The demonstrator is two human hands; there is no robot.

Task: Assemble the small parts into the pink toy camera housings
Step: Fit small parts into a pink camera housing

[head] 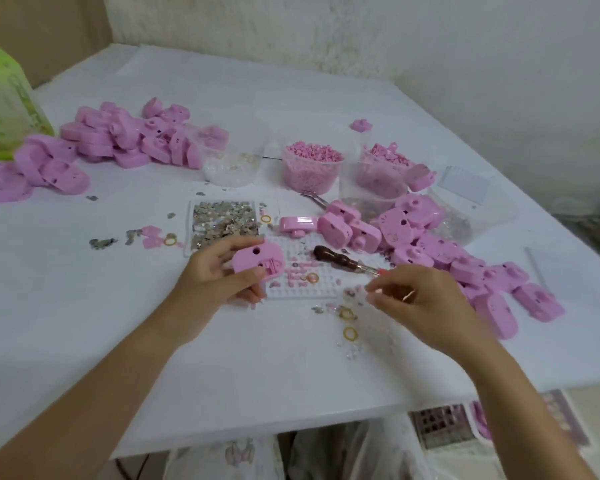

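Both forearms are reaching in over the near edge of the desk (222,375). Left hand (219,271) is gripping a pink housing (255,261), thumb across its near face and fingers curled behind, turning the side with the holes toward the right hand (420,306). That hand is curling narrow, thumb and forefinger pinching what looks like a small part (370,292), too tiny to identify; a thin sliver is also showing inside its grip. Between the hands a white pegged tray (291,292) is lying, and just beyond the right hand an awl (336,257) is resting across it. More housings (430,251) are lying heaped beyond the right hand. By my judgement the fitting step is under way: the next move is calling for carrying the pinched piece across to the held housing, lining it up with its seat and pressing gently.
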